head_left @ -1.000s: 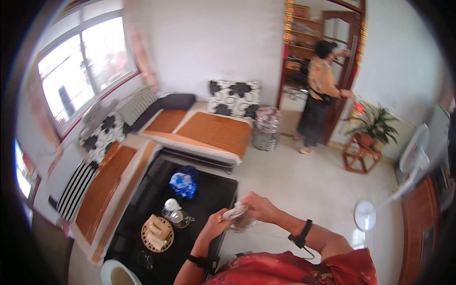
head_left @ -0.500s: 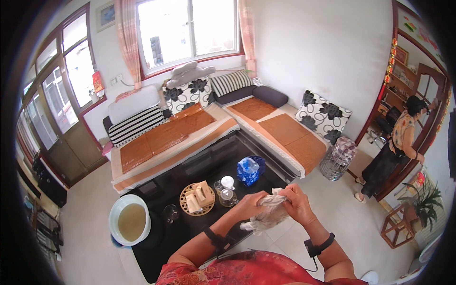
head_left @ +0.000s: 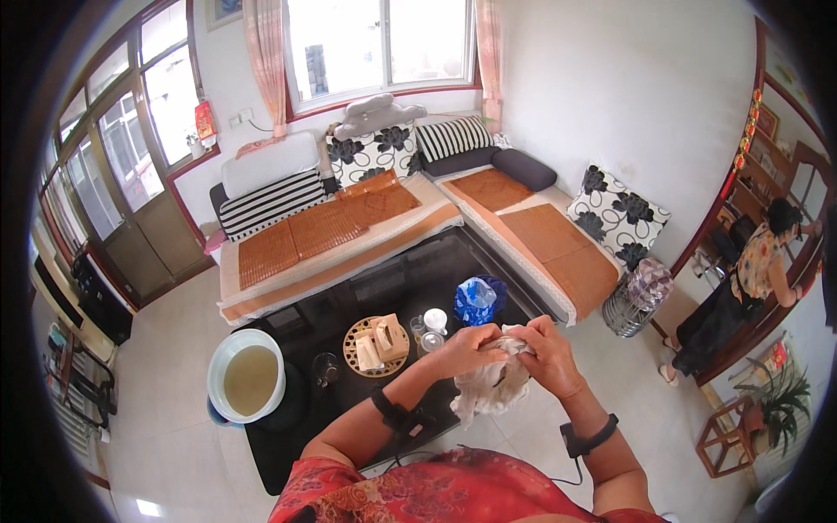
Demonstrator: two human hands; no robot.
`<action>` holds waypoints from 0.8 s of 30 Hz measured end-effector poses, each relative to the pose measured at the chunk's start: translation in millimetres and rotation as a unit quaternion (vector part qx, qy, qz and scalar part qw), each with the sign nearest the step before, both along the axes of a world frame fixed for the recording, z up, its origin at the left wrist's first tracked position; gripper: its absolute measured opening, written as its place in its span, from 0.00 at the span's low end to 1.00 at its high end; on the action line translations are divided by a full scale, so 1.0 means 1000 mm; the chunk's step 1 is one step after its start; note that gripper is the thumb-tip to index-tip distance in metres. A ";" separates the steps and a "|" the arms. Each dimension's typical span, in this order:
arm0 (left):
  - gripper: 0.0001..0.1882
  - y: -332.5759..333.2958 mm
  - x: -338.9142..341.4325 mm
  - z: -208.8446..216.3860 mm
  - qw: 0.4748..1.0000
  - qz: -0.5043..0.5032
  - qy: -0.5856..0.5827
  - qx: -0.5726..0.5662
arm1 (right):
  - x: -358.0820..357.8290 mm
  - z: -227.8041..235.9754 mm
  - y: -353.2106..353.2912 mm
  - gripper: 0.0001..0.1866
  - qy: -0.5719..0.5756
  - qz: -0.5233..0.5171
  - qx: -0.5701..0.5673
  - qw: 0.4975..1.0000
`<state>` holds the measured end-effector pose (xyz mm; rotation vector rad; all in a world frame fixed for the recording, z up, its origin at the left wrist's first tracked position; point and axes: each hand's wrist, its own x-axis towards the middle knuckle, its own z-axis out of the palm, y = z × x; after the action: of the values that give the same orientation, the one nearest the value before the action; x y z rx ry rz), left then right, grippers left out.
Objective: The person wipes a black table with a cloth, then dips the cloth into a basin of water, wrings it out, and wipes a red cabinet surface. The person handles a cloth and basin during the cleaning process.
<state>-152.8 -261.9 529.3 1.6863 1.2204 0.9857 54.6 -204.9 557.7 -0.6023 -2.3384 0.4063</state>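
Note:
Between my two hands hangs a crumpled, off-white cloth (head_left: 493, 385), its lower part drooping loose. My left hand (head_left: 471, 350) grips its upper left part with the fingers curled in. On the upper right part my right hand (head_left: 547, 356) is closed too, close beside the left. The cloth is held above the near right edge of the black table (head_left: 384, 283). Beyond my left hand stand a glass teapot (head_left: 431, 342) and a white cup (head_left: 435, 320), the teapot partly hidden by that hand. A blue plastic bag (head_left: 476, 301) sits behind my hands.
A pale basin (head_left: 218, 350) of cloudy water stands at the table's left end. Near it are a dark glass cup (head_left: 326, 370) and a woven tray (head_left: 356, 353) with boxes. An L-shaped sofa (head_left: 340, 261) borders the table. At right, another person (head_left: 757, 279) stands by a doorway.
My view has turned slightly left, so the room sits further right. The cloth, bunched and twisted before, now hangs looser and wider below my hands. Both hands keep their hold.

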 end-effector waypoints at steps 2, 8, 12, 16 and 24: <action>0.13 -0.002 0.001 0.002 1.000 0.009 -0.001 0.013 | 0.003 -0.002 0.001 0.21 -0.021 -0.006 -0.002 1.000; 0.09 0.006 0.000 0.010 0.993 0.073 -0.056 0.078 | 0.003 0.011 0.003 0.24 -0.005 0.013 0.052 0.999; 0.07 0.011 0.005 0.026 0.993 0.076 -0.062 0.062 | 0.004 0.062 -0.004 0.24 0.054 0.075 0.126 0.988; 0.09 0.010 0.005 0.022 0.975 0.110 0.021 0.194 | 0.001 0.162 -0.055 0.14 0.171 0.217 0.040 0.960; 0.09 0.011 0.011 0.026 0.990 0.108 -0.060 0.068 | 0.002 0.223 -0.101 0.04 0.373 0.315 0.043 0.872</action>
<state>-142.1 -250.5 555.3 1.5942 1.2994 1.3087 56.8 -306.3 780.3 0.3582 -1.7121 0.6750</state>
